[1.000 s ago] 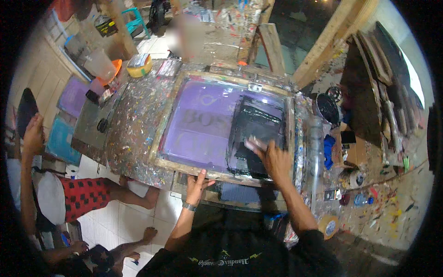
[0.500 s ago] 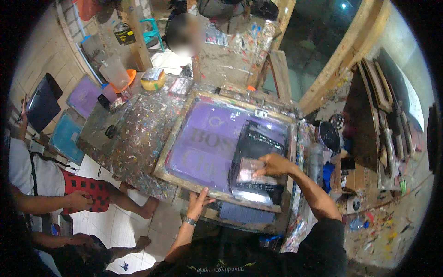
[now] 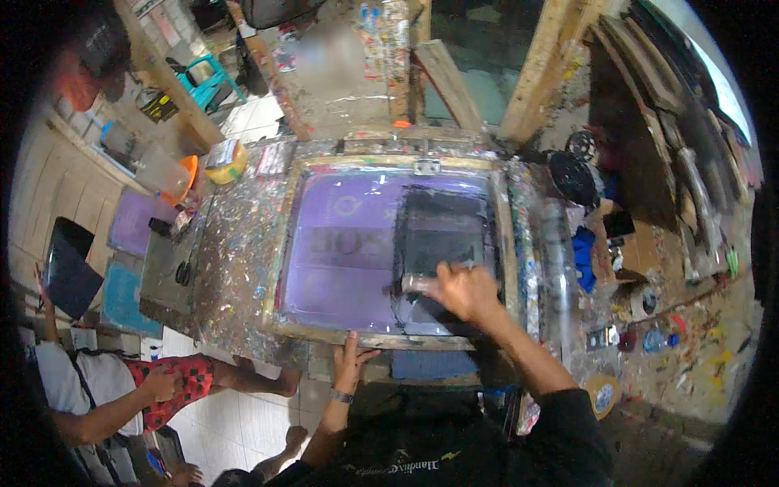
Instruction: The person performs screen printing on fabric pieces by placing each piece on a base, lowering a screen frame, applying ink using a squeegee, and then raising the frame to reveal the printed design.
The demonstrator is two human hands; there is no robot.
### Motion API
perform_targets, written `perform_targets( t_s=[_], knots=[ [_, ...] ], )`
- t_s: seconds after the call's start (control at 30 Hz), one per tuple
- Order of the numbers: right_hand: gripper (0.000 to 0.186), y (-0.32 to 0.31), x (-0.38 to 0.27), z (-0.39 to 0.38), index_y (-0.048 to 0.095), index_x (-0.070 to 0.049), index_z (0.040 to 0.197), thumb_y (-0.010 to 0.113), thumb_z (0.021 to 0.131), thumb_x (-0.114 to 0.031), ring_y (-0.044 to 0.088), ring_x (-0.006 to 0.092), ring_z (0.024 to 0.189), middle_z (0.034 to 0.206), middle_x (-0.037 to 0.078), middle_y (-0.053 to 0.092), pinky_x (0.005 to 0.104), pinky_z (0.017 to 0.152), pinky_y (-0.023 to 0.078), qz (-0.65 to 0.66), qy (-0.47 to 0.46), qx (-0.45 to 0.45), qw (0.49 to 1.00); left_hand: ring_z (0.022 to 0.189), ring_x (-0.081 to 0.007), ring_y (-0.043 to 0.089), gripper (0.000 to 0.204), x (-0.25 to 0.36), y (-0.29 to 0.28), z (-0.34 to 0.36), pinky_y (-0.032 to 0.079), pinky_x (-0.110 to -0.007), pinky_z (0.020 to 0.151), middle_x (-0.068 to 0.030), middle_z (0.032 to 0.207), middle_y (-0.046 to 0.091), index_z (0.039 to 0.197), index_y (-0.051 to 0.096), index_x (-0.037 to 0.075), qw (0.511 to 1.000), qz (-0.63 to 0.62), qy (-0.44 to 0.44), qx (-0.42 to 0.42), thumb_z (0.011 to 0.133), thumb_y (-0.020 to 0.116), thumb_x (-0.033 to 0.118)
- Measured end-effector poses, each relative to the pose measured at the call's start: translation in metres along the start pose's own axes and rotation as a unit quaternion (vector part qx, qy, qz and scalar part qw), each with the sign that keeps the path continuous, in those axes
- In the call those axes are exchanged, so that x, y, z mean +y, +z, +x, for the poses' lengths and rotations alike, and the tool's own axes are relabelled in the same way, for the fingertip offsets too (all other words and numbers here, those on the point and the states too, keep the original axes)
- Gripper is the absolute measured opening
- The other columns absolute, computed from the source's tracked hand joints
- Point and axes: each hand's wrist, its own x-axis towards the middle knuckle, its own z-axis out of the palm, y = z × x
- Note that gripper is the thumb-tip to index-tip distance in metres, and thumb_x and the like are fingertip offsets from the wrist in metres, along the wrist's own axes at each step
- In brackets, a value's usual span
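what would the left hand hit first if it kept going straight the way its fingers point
The left hand rests flat on the near wooden rail of the screen frame, fingers pointing away from the person. Going straight on, it would probably meet the purple mesh first, though depth is hard to judge.

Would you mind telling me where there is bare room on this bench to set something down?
The paint-spattered bench top left of the screen frame lies bare. The shelf right of the frame is crowded with tape rolls and bottles. The right hand holds the squeegee on the mesh; the left hand presses the frame's near edge.
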Motion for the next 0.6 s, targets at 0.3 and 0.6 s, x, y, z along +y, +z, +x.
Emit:
perform_targets(
  t_s=[0.3,0.6],
  knots=[
    [0.05,-0.07,-0.047,-0.051,0.057,-0.006,0.09,0.07,0.079,-0.053,0.063,0.0303,0.083,0.084,0.012,0.058,0.0544,0.088,0.042,-0.009,0.042,0.093,0.995,0.086,-0.0314,0.069,0.049,0.029,0.011,-0.011,0.06,-0.041,0.075,-0.0224,0.113,0.059,0.127,0.034,-0.001,0.996,-0.006,0.088,-0.029,0.099,0.056,0.032],
    [0.058,-0.221,-0.007,0.061,0.069,-0.003,0.083,0.063,0.081,-0.061,0.066,0.0292,0.081,0.08,0.014,0.068,0.0456,0.082,0.044,-0.076,0.086,0.303,0.946,0.108,-0.0365,0.061,0.054,0.146,0.135,0.076,0.047,-0.045,0.097,-0.0277,0.124,0.056,0.133,0.042,-0.004,0.821,0.299,0.486,-0.004,0.098,0.057,0.034]
  ],
)
